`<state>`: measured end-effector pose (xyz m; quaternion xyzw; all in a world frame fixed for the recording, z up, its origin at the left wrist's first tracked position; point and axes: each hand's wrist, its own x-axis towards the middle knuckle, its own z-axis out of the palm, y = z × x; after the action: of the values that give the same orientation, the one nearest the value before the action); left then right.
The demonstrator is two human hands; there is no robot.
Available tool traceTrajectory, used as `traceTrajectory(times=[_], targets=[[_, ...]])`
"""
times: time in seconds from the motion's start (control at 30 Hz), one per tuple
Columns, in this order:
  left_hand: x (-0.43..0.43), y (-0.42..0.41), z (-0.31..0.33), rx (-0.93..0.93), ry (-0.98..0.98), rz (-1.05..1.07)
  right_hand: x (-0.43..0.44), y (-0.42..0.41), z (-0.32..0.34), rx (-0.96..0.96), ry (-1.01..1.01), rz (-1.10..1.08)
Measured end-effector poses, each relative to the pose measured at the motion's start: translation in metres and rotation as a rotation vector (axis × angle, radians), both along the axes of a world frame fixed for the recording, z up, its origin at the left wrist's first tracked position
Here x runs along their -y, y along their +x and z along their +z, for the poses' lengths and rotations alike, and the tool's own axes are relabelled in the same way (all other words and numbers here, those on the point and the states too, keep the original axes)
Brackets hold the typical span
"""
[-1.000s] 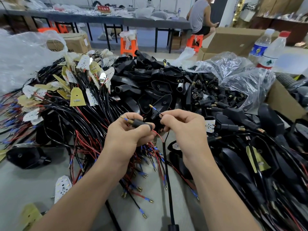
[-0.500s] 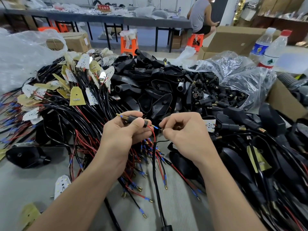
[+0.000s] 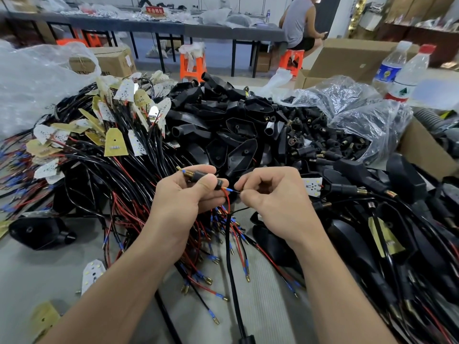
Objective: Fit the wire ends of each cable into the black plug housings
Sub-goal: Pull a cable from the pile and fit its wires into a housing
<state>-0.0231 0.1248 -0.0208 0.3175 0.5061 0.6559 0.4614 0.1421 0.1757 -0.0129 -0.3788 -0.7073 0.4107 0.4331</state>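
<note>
the left hand [image 3: 183,202] curls its fingers round a black plug housing [image 3: 201,175], partly hidden under the thumb, above the desk [image 3: 37,269]. the right hand [image 3: 272,197] pinches in its fingers a blue-sleeved wire end [image 3: 229,190] at the housing's near mouth; whether it is seated i cannot tell. the black cable [image 3: 231,256] runs off the bottom edge. the red sign [image 3: 154,9] and bottle labels [image 3: 400,91] are too blurred to read

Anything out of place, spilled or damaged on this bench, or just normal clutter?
Nothing looks damaged or spilled. One black casing lies alone at the left of the table, apart from the casing pile. A white board lies loose near it. Otherwise it is ordinary clutter.
</note>
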Motion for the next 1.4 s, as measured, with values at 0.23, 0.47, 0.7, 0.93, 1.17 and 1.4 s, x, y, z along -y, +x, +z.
traceTrajectory(times=[0.23,0.47,0.7,0.93,1.17,1.4], targets=[[0.004,0.006,0.002,0.048,-0.002,0.0,0.003,0.004,0.008,-0.188,-0.068,0.161],[0.005,0.006,0.005,0.105,0.026,-0.037,-0.003,0.003,0.0,-0.15,-0.084,0.049],[0.006,0.001,0.008,0.058,0.07,-0.059,0.003,-0.009,-0.004,-0.07,-0.076,-0.007],[0.007,-0.003,0.01,-0.076,0.128,-0.097,0.008,-0.012,-0.001,-0.11,-0.117,0.019],[0.007,0.005,0.011,0.049,0.168,-0.166,0.006,-0.006,0.0,-0.203,-0.229,0.076],[0.003,0.0,0.008,0.09,0.17,-0.11,0.006,-0.008,0.0,-0.168,-0.247,0.002]])
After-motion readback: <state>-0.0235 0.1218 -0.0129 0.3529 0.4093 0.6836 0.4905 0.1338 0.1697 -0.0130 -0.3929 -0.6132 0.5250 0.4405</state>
